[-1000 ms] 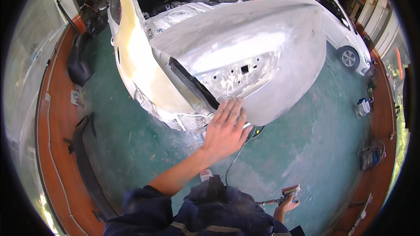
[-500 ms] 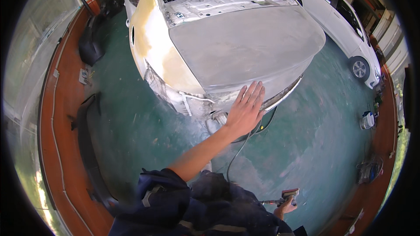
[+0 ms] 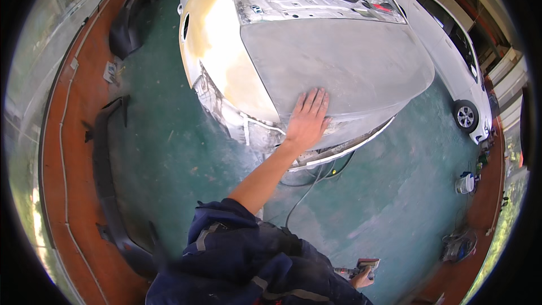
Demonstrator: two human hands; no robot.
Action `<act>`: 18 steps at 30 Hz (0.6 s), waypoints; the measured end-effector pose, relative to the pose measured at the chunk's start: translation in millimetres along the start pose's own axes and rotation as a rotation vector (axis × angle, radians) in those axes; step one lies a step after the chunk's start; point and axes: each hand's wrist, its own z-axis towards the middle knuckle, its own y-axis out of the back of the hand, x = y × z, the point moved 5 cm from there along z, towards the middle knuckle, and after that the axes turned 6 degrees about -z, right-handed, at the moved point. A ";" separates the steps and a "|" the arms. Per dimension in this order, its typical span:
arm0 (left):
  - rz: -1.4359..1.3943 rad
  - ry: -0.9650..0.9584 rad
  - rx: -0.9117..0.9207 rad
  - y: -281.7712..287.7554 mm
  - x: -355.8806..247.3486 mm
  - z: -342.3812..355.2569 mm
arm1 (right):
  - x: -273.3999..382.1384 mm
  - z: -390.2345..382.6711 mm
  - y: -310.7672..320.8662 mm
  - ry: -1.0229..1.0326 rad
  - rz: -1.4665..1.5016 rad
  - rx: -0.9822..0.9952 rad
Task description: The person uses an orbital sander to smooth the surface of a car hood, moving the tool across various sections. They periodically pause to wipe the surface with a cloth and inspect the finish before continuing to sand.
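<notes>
My left hand (image 3: 308, 121) lies with fingers outstretched on the rear edge of a dull grey trunk lid (image 3: 344, 56), palm down. The lid belongs to a car whose rear quarter panel (image 3: 226, 68) is white with tan patches. Bare metal and white strips show at the exposed rear end (image 3: 226, 116), below that panel. Down at the lower right, beside my body, my right hand (image 3: 362, 278) is wrapped round a power sander (image 3: 368, 263), its flat pad turned upward. Part of the sander's body is hidden by my fingers.
A hose (image 3: 299, 203) runs across the green floor (image 3: 164, 152) under the car's rear. Black bumper parts (image 3: 107, 169) lie along the left wall. To the right are a white car (image 3: 440, 39), a white bucket (image 3: 464, 183) and a clear plastic-like item (image 3: 460, 245).
My left hand has moved slightly forward and left onto the lid's edge. The view has shifted, so the car sits farther right. My right hand still holds the sander.
</notes>
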 end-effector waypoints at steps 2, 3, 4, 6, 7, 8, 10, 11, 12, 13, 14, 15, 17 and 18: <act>0.011 -0.007 -0.011 11.3 23.5 -2.2 | -13.8 19.9 12.9 0.035 0.014 -0.055; 0.024 -0.012 0.000 18.9 40.3 -6.3 | -16.8 21.5 15.6 0.041 0.012 -0.059; 0.021 -0.030 0.019 28.0 59.8 -3.1 | -15.0 19.9 19.8 0.045 0.008 -0.051; 0.016 -0.046 0.038 37.9 93.3 6.7 | -6.7 18.1 23.3 0.077 -0.007 -0.055; 0.025 -0.050 0.050 42.4 107.3 12.6 | -9.7 15.2 19.9 0.091 -0.022 -0.061; 0.034 -0.052 0.064 43.8 124.4 17.2 | -5.4 3.9 14.8 0.079 -0.023 -0.053; 0.091 0.088 0.001 43.9 182.2 26.9 | 31.2 -36.6 -2.1 0.037 -0.010 -0.018; 0.117 0.157 -0.034 43.8 200.0 26.7 | 54.1 -56.5 -9.3 0.006 0.005 0.003; 0.106 0.195 -0.064 42.8 197.2 28.7 | 58.2 -50.9 -6.7 0.044 -0.020 -0.015; 0.107 0.233 -0.087 44.0 192.8 29.5 | 61.6 -52.0 -10.4 0.072 -0.050 -0.023; 0.096 0.270 -0.111 42.4 183.5 31.6 | 66.4 -50.1 -9.2 0.107 -0.079 -0.042; 0.055 0.241 -0.077 37.3 163.9 26.5 | 68.9 -48.8 -6.6 0.106 -0.046 -0.039; -0.015 0.179 -0.013 35.9 107.4 4.5 | 77.2 -54.0 -11.0 0.099 -0.008 -0.034; -0.034 0.149 -0.007 31.6 86.6 -5.7 | 79.3 -56.5 -13.1 0.093 -0.005 -0.036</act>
